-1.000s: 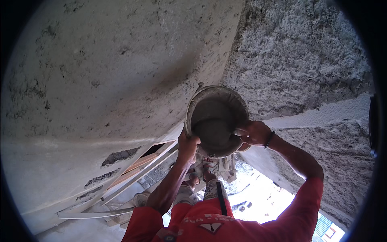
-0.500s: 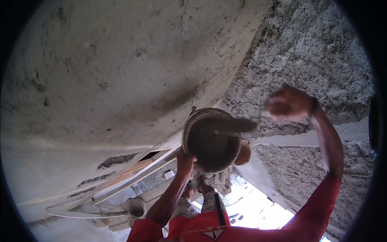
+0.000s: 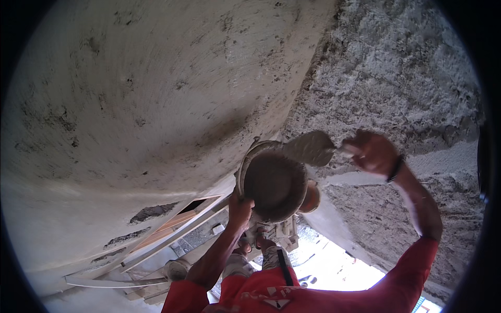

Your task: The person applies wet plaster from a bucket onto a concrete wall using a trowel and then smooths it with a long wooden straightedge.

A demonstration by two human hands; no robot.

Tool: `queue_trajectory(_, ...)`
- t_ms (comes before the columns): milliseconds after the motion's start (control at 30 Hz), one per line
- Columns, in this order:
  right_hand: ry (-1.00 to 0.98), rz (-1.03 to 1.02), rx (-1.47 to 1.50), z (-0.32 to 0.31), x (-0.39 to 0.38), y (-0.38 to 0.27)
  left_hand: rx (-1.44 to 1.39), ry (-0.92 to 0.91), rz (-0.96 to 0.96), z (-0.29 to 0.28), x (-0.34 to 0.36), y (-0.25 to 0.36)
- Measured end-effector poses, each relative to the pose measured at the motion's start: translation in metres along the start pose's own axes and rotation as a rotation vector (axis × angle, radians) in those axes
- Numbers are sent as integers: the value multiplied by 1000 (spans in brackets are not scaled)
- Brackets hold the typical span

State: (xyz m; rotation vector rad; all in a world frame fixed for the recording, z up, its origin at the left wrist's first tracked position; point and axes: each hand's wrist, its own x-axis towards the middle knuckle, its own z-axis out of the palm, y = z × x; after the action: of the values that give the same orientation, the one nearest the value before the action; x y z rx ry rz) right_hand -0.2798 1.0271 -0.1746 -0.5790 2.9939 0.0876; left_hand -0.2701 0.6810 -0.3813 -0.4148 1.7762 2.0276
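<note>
My left hand (image 3: 241, 209) is closed on the near left rim of a round bucket (image 3: 250, 166) and holds it up in front of me. Grey-brown wet mortar (image 3: 276, 182) lies inside. To the right, my right hand (image 3: 371, 151) grips the handle of a trowel (image 3: 312, 148). The trowel's broad blade reaches left to the bucket's far right rim, partly above it, and looks coated with mortar. Whether the blade touches the rim I cannot tell. A dark band circles my right wrist.
A smooth plastered wall (image 3: 156, 94) curves along the left. Rough, lumpy plaster (image 3: 396, 78) covers the wall on the right. Below me are wooden planks (image 3: 156, 276), a second bucket (image 3: 177, 269), and a reddish round container (image 3: 311, 198) behind the held bucket. A long pale strip (image 3: 115, 283) lies at lower left.
My right hand has moved slightly down, and the trowel blade has turned so its broad face shows at the bucket's rim. The left hand keeps its hold on the bucket.
</note>
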Motion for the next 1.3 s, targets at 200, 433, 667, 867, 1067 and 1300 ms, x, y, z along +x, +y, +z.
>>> queue_trajectory(200,10,-11,-141,99,-6,-40,168,-65,82,28,-5,38)
queue_trajectory(433,-240,18,283,124,-11,-57,103,-104,82,45,-14,64)
queue_trajectory(667,-58,-31,455,79,-26,-35,26,-108,-14,30,-20,82)
queue_trajectory(867,-45,-129,477,-42,-28,-7,-14,-91,-21,20,-26,77)
queue_trajectory(1067,-341,-20,541,-103,13,21,-3,21,-54,12,-34,63)
queue_trajectory(1300,253,-28,313,-202,60,93,-27,19,-25,5,-25,29)
